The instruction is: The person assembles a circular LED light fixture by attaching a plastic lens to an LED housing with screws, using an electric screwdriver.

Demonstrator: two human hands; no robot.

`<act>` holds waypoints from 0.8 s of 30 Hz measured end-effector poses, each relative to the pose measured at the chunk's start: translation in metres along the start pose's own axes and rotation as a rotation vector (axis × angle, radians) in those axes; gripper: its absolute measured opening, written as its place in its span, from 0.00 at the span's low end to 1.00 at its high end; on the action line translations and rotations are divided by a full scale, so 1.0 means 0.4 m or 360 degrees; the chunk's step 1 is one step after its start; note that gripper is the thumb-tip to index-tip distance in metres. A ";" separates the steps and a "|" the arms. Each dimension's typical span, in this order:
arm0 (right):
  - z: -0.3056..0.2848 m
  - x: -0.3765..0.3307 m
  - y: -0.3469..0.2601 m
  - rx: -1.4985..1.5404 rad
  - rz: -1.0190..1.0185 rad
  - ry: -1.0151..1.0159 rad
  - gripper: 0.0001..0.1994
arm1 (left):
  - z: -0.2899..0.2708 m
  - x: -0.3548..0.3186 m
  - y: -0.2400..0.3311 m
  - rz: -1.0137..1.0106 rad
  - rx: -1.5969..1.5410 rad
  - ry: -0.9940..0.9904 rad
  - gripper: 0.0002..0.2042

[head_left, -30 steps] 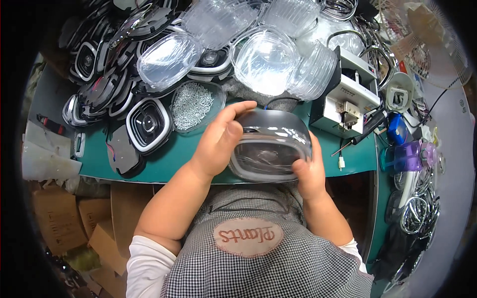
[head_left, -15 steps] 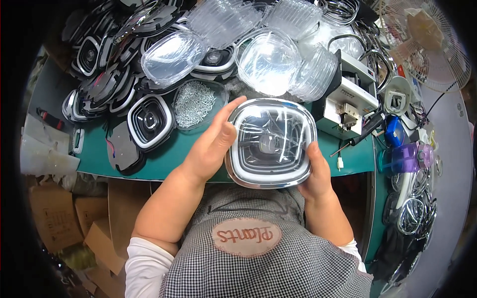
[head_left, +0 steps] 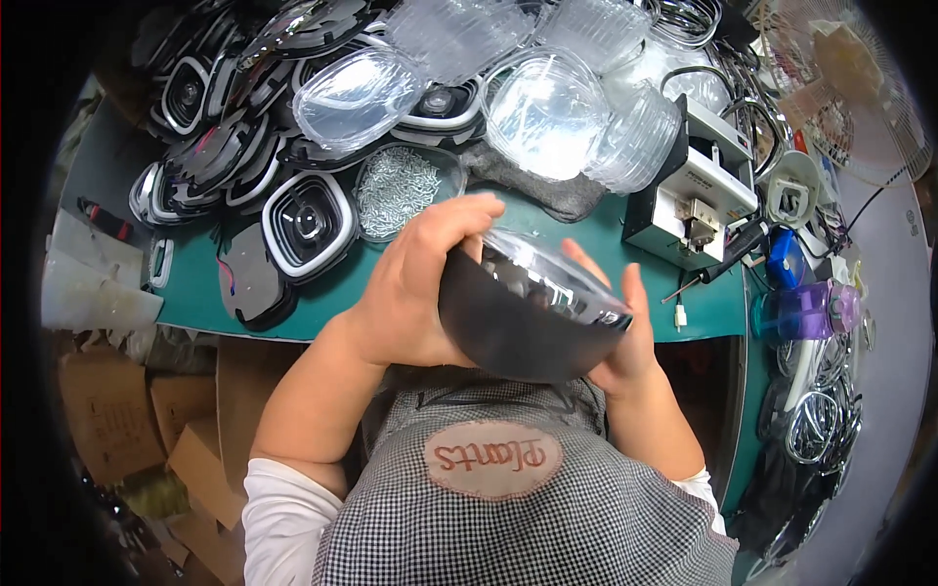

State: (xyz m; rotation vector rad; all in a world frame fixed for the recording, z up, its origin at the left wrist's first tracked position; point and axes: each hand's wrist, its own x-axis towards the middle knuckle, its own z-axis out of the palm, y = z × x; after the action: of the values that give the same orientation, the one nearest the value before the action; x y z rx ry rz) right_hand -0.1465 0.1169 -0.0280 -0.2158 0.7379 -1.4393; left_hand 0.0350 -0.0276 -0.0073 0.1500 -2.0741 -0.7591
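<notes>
Tilted up on edge in front of my apron is a rounded black housing (head_left: 528,327), with a glossy rim and a clear cover facing away from me. Its smooth dark back is turned toward me. My left hand (head_left: 415,278) grips the left end, thumb and fingers bent round it. At the other end my right hand (head_left: 625,342) holds the rim, its fingers partly hidden behind the housing. A clear tub of small silver screws (head_left: 396,190) stands beyond my left hand. Beside it lies a similar white-rimmed black unit (head_left: 308,225).
Clear plastic covers (head_left: 547,112) are stacked at the back, near a dark grey cloth (head_left: 547,186). More black units (head_left: 220,146) pile up at left. To the right stand a white machine (head_left: 694,186), a screwdriver (head_left: 723,256), a purple bottle (head_left: 816,308) and a fan (head_left: 845,68).
The housing has been tipped over, so its dark back now faces me instead of its clear cover. My left hand has shifted its hold around the side.
</notes>
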 end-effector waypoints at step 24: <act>-0.016 0.025 -0.011 -0.2231 -0.2145 0.0067 0.40 | 0.059 -0.054 0.056 -0.0299 0.0231 0.0045 0.50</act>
State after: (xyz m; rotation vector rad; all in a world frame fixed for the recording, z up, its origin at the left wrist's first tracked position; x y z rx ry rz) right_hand -0.1542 0.1085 -0.0338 -2.0687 1.6988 -1.8112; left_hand 0.0331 0.0093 -0.0195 0.4392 -2.1080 -0.7129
